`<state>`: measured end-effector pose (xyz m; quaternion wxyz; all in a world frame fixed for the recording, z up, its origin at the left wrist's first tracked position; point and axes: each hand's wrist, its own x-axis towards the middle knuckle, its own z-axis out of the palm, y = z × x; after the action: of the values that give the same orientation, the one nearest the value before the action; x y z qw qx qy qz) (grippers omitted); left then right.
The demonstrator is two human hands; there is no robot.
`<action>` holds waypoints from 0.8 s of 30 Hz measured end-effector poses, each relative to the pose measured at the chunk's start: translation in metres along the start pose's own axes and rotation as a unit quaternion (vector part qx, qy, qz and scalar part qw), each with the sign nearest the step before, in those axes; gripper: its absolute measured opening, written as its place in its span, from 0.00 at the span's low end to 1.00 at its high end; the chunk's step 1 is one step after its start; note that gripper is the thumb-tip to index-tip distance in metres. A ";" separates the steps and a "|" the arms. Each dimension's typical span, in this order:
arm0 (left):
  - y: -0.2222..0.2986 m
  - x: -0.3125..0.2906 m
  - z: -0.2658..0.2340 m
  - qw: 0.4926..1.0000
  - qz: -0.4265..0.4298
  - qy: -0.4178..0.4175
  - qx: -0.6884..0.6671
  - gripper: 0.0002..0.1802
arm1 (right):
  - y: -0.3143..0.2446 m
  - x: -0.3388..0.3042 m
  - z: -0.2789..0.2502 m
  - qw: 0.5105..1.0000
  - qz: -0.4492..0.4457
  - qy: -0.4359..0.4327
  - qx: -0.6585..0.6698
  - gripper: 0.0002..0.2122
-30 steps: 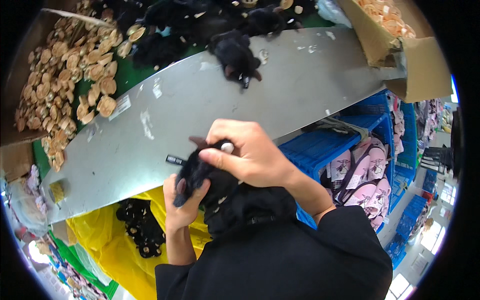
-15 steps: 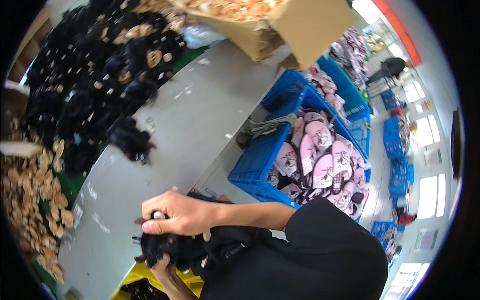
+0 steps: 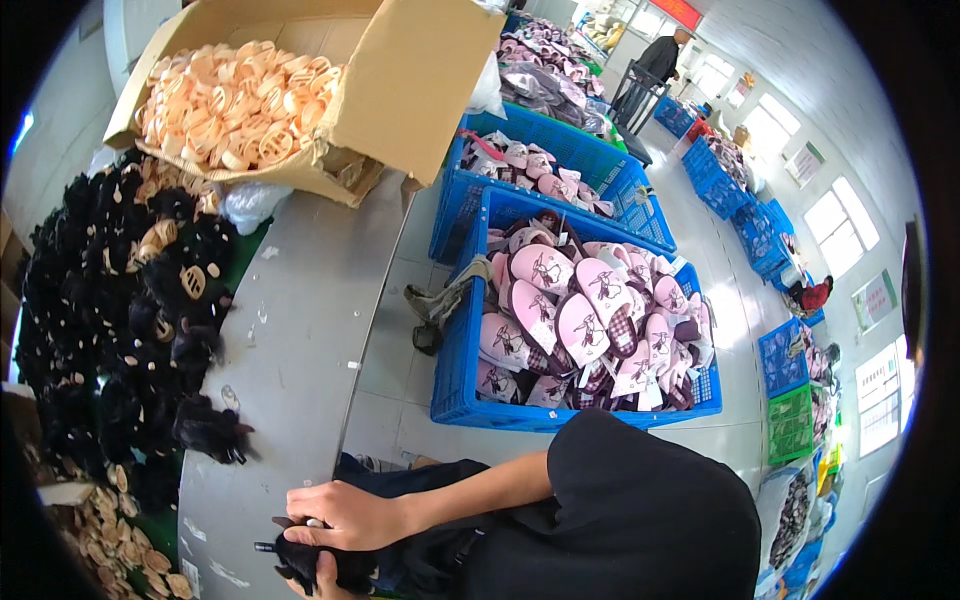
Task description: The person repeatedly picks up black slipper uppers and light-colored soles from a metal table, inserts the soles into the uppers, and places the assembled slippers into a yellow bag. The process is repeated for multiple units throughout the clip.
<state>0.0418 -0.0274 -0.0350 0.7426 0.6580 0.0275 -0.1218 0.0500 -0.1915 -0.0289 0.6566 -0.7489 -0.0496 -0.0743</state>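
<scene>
At the lower left of centre, a small black plush piece [image 3: 300, 562] with dark ears and a small black tag is held between both hands. My right hand [image 3: 348, 514] closes over its upper side, the thumb pressed near a small whitish round bit. From below, my left hand [image 3: 322, 582] grips it with the thumb on its front; the frame's lower edge cuts off part of that hand. Another black plush piece [image 3: 208, 430] lies on the grey tabletop [image 3: 300, 330], close to a big pile of similar black pieces [image 3: 90, 330].
A cardboard box [image 3: 420, 90] of beige plastic rings stands at the table's far end. Flat beige pieces [image 3: 130, 545] lie at lower left. Blue crates [image 3: 460, 385] of pink slippers [image 3: 580, 330] stand right of the table. A person [image 3: 660, 60] stands beside a cart in the background.
The view has tilted, so the table, box and crates sit differently and my hands appear lower in the picture. Both hands still hold the black plush piece.
</scene>
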 end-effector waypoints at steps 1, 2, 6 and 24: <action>-0.001 0.001 0.000 1.000 0.008 0.000 -0.019 0.26 | -0.002 0.000 -0.002 0.999 0.011 0.013 0.045 0.17; 0.000 0.002 0.000 0.999 0.016 0.001 -0.039 0.25 | -0.009 -0.001 -0.005 0.995 0.023 0.024 0.089 0.16; 0.039 0.000 0.032 0.985 0.045 0.107 -0.131 0.20 | -0.017 -0.003 -0.019 0.988 0.001 0.052 0.145 0.10; 0.036 0.011 0.025 0.964 0.038 0.156 -0.213 0.25 | -0.042 0.000 -0.011 0.943 0.122 -0.099 0.295 0.16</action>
<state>0.0568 -0.0495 0.0006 0.8561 0.4962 0.1429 0.0194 0.0418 -0.1968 0.0136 0.8439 -0.5256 -0.0426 0.0987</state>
